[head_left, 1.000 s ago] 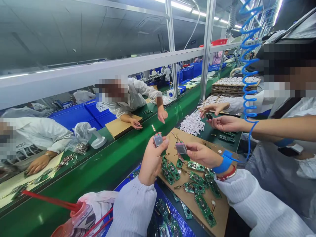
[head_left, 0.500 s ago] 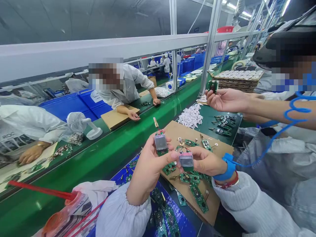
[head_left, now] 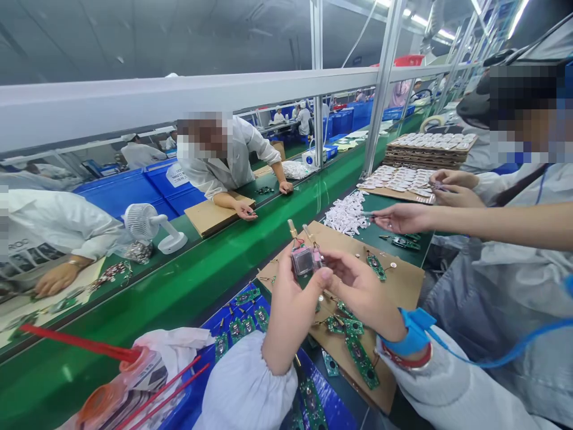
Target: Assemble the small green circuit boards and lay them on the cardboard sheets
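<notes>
Pinched in my left hand (head_left: pixel 293 304) is a small green circuit board with a square grey screen (head_left: pixel 303 261) and a brass-coloured tip standing up from it. My right hand (head_left: pixel 364 289), with a blue strap at the wrist, is closed on a second circuit board (head_left: pixel 318 257), which is turned nearly edge-on and partly hidden. The two boards are side by side, close together or touching. Below them, more green circuit boards (head_left: pixel 362 361) lie on a brown cardboard sheet (head_left: pixel 380 397). Others rest in a blue tray (head_left: pixel 331 391) under my left forearm.
A co-worker's arm (head_left: pixel 474 221) reaches in from the right by a pile of white parts (head_left: pixel 345 212). Beyond runs a green conveyor belt (head_left: pixel 147 292). At left stand an orange-lidded container (head_left: pixel 101 403) with red sticks and a white fan (head_left: pixel 142 221). Another person leans over the far side.
My hands have come together, and the right board has turned from screen-facing to nearly edge-on. The co-worker's hand at right has lowered toward the white parts; several boards beside it are gone.
</notes>
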Tool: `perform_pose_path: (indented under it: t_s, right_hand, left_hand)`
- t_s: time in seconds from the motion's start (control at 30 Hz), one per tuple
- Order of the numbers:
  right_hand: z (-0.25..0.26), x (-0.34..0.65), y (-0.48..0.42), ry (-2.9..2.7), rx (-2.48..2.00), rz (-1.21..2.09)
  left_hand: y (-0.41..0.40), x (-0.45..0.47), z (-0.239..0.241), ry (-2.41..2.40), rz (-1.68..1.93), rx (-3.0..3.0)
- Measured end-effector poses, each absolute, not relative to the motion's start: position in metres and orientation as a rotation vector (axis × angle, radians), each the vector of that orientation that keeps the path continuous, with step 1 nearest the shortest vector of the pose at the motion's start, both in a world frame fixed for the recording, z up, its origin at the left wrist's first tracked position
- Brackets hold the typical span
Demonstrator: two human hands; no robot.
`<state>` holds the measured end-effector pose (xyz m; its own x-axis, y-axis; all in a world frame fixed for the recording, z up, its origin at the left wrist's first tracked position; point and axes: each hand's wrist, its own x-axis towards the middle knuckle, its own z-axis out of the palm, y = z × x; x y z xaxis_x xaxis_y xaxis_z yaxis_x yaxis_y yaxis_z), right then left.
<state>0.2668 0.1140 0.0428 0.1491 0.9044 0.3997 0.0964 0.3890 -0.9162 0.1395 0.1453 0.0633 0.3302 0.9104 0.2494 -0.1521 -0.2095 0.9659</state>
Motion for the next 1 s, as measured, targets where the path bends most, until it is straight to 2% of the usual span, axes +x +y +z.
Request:
perform_pose_path:
  t_s: [0.23,0.43,0.57,0.8,1.0]
  right_hand:
    - [0.045,0.269,0.142,-1.444,-1.335,0.377]
    - [0.017,0.343,0.156,-1.505,-1.951,0.324]
    - [-0.009,0.369,0.164,-1.601,-2.113,0.326]
    - [-0.041,0.371,0.179,-1.777,-2.074,0.243]
    - [-0.031,0.368,0.163,-1.843,-1.817,0.123]
  left_hand:
    - [0.195,0.158,0.060,0.647,1.246,0.914]
    - [0.264,0.142,0.049,0.851,1.277,0.721]
    - [0.280,0.129,0.036,0.930,1.275,0.666]
    - [0.259,0.132,0.022,0.941,1.238,0.646]
    - [0.243,0.133,0.019,0.914,1.188,0.645]
